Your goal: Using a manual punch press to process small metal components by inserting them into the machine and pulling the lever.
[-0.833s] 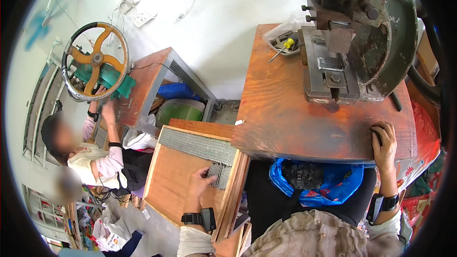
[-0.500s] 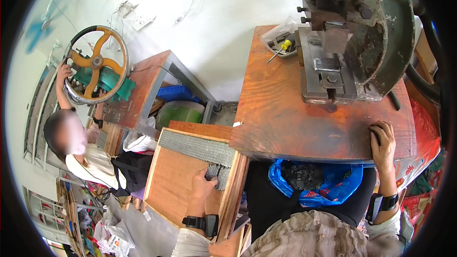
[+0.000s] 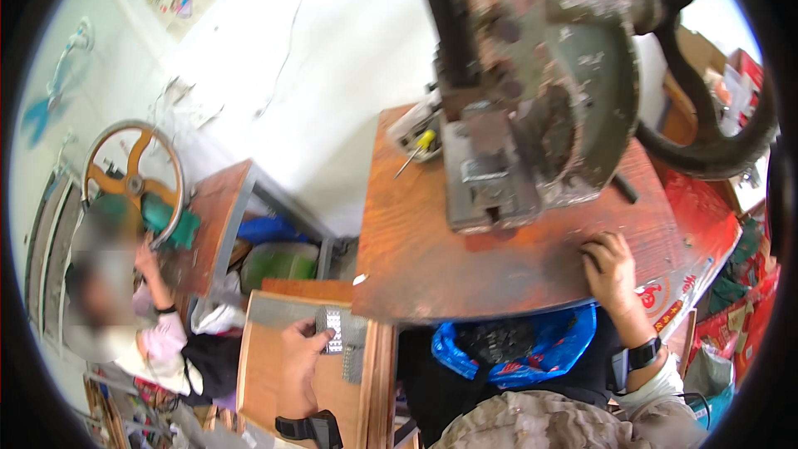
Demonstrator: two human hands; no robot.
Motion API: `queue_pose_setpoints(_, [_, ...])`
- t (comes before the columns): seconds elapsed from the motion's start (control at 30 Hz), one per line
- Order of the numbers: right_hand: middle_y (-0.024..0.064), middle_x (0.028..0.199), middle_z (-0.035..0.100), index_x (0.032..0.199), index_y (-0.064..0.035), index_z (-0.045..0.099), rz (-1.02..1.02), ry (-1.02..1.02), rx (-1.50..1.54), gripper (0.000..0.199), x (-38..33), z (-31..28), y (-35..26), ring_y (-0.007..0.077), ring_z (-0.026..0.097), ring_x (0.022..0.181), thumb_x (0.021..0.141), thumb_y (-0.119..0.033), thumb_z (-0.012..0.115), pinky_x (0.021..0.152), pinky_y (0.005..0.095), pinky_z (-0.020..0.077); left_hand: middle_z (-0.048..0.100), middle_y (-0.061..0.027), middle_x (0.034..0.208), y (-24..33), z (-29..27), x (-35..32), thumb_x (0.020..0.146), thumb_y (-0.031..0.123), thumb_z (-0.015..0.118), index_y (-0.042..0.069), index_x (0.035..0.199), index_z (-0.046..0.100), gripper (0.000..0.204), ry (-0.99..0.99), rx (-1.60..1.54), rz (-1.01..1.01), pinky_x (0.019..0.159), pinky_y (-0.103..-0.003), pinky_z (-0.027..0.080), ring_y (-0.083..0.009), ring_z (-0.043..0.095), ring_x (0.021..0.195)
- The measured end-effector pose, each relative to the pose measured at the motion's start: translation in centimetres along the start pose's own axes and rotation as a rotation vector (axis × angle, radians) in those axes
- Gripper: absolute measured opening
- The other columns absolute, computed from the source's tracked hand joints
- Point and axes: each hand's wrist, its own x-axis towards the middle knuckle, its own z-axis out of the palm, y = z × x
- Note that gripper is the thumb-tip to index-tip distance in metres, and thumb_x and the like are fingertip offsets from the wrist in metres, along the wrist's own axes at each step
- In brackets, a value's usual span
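Observation:
My left hand is closed, thumb and fingers pinching a small block of grey perforated metal pieces. It hangs over a shallow wooden tray, where rows of similar grey metal pieces line the far side and the right side. On the right, my right hand rests on the wooden bench near its front edge. Its fingers are loosely bent and apart, with nothing visible in them. Ahead stands a heavy green press, a metal die block at its base.
A blue plastic bag of dark metal pieces lies on my lap below the bench edge. A yellow-handled screwdriver leans at a small plastic box. Another person works at a yellow-spoked handwheel on the left. A dark handwheel stands right.
My left hand has lifted a block of metal pieces off the tray's row. The view has swung rightward, shifting the press and bench left. My right hand stays on the bench.

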Motion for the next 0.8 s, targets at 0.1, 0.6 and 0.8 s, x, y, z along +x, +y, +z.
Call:
queue_pose_setpoints(0.1, [0.0114,0.091,0.061,0.084,-0.0030,0.065,-0.007,0.009,0.005,0.017,-0.3,0.0,0.4,0.0314,0.056,0.090,0.067,-0.003,0.066,0.079,0.0395,0.0479,0.066,-0.0121,0.087,7.9,7.0,2.1,0.071,-0.002,0.068,-0.012,0.102,0.061,0.033,-0.195,0.051,0.185,0.064,-0.027,0.050,-0.0153,0.062,0.074])
queue_pose_setpoints(0.6, [0.0132,0.097,0.060,0.093,-0.0012,0.063,0.016,0.017,0.048,0.024,-0.3,-0.8,0.9,0.0321,0.056,0.093,0.069,-0.004,0.065,0.082,0.0399,0.0474,0.067,-0.0143,0.070,17.4,26.9,8.7,0.064,0.027,0.075,0.000,0.083,0.069,0.034,-0.133,0.376,0.828,0.064,-0.035,0.050,-0.0253,0.067,0.067])
queue_pose_setpoints(0.8, [0.0132,0.097,0.060,0.092,-0.0011,0.063,0.020,0.030,0.042,0.024,-0.4,-0.8,1.1,0.0318,0.055,0.094,0.068,-0.004,0.065,0.083,0.0397,0.0476,0.068,-0.0081,0.094,16.8,26.8,8.1,0.076,0.010,0.069,-0.002,0.101,0.065,0.028,-0.417,0.179,0.673,0.075,-0.030,0.048,-0.0156,0.062,0.082])
